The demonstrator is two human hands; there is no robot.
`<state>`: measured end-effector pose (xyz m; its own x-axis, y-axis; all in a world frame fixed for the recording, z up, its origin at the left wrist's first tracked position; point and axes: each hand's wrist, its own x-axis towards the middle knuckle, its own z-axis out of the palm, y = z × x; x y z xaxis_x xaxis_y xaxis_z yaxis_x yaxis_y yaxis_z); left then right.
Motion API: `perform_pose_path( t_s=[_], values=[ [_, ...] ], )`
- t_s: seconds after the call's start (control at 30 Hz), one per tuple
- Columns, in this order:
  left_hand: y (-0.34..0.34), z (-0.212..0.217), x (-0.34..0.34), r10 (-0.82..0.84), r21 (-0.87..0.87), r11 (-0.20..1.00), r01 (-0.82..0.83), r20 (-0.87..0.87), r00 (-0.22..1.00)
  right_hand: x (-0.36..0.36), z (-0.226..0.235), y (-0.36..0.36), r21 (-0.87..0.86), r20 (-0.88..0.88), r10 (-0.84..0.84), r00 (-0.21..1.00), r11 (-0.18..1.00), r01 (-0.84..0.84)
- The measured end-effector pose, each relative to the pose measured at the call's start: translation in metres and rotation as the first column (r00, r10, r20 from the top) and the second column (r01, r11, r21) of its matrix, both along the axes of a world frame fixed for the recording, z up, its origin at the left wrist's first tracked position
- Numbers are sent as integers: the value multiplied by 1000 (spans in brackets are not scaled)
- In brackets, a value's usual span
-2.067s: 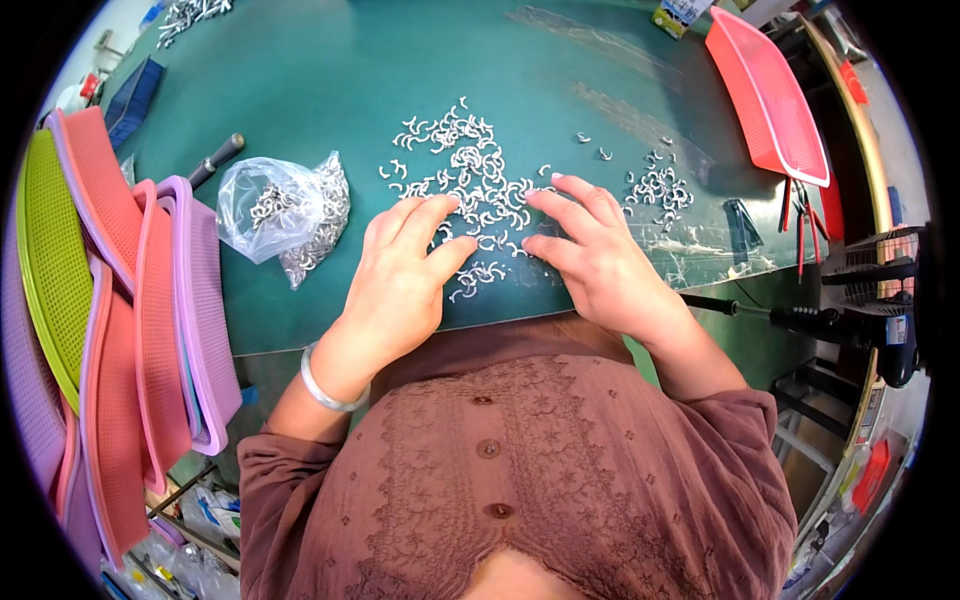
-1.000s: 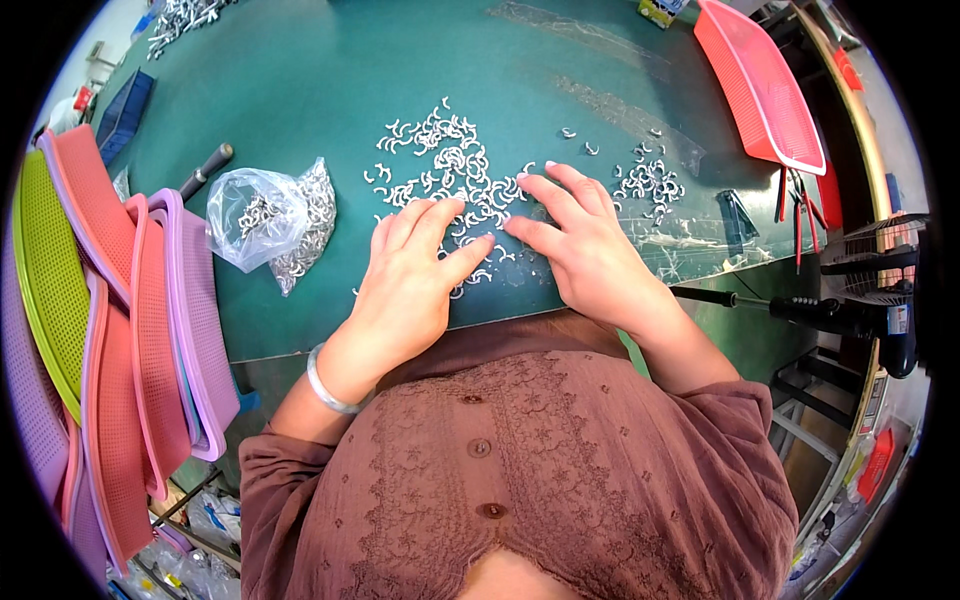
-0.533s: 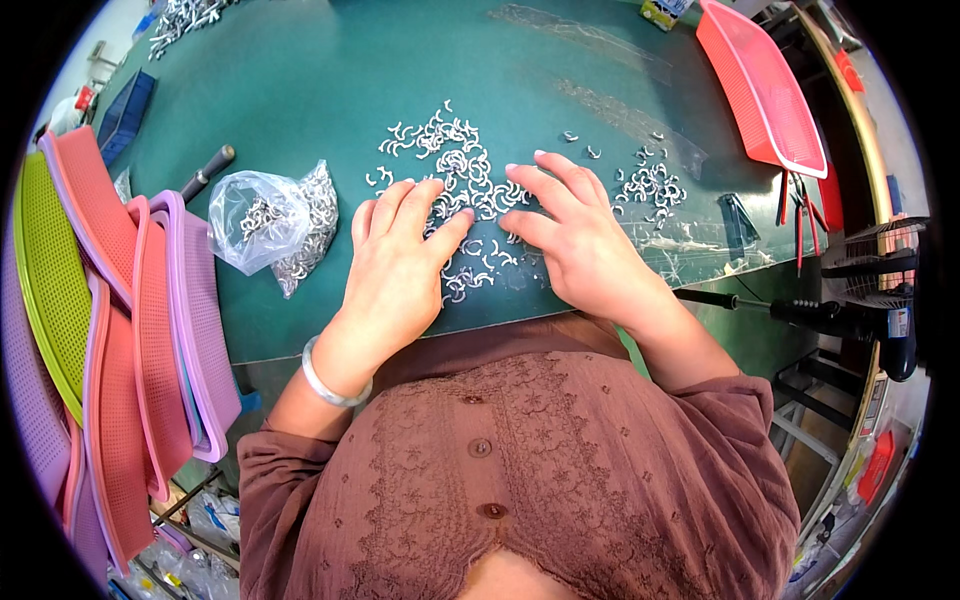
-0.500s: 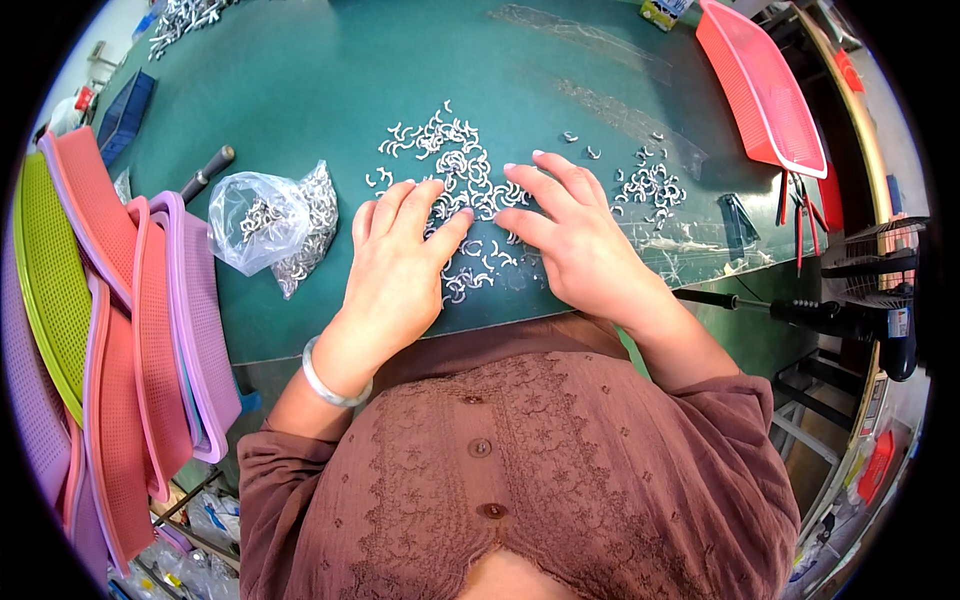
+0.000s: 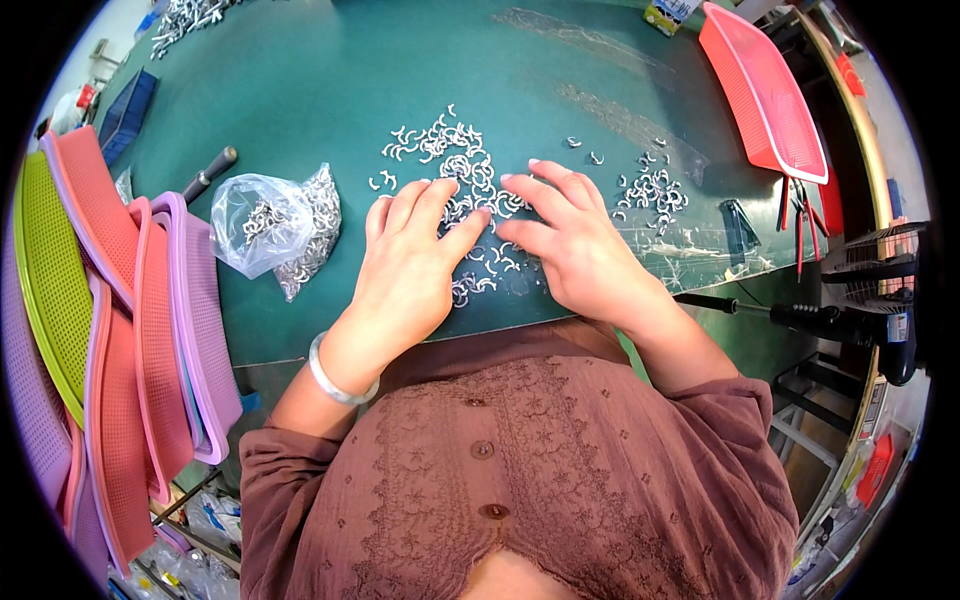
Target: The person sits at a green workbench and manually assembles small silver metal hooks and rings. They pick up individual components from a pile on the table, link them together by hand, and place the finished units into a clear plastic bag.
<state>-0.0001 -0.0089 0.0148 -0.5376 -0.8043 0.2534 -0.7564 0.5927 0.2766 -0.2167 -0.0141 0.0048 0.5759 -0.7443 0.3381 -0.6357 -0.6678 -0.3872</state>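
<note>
Small curved silvery metal pieces (image 5: pixel 462 166) lie in a loose heap on the green tabletop (image 5: pixel 340 90). My left hand (image 5: pixel 408 258) rests at the heap's left edge, fingers apart, thumb and fingertips touching pieces. Across from it, my right hand (image 5: pixel 580 235) has its fingers spread at the heap's right side, and no piece shows gripped in it. A smaller group of the same pieces (image 5: pixel 655 192) lies to the right of that hand. Left of my left hand, a clear plastic bag (image 5: pixel 260 225) holds many such pieces.
Stacked pink, green and purple perforated baskets (image 5: pixel 120 330) crowd the left side. A pink basket (image 5: pixel 765 100) stands at the right, near red-handled pliers (image 5: pixel 800 215). A dark-handled tool (image 5: pixel 210 172) lies behind the bag. More metal parts (image 5: pixel 190 22) lie at the far left.
My left hand has shifted slightly right, its thumb closer to the right hand. The right hand stays nearly in place, its fingers a little lower.
</note>
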Motion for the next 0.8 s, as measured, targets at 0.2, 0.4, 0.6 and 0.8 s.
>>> perform_pose_path(
  t_s=[0.2, 0.4, 0.6, 0.8],
  values=[
    [-1, 2, 1, 26, -23, 999, -25, 53, 998, -2, 4, 0, 6, -35, -1, 999, 1000, 1],
    [0, 2, 0, -7, -9, 1000, 7, 23, 1000, -8, 2, -2, -4, -1, -82, 997, 997, 82],
    [0, 0, 1, -52, 30, 998, 53, -21, 998, -13, 1, -3, -19, -15, -118, 993, 993, 118],
    [-3, -1, -6, -35, 23, 999, 36, -36, 999, -17, 0, -6, -30, -39, -155, 987, 988, 154]
  ],
)
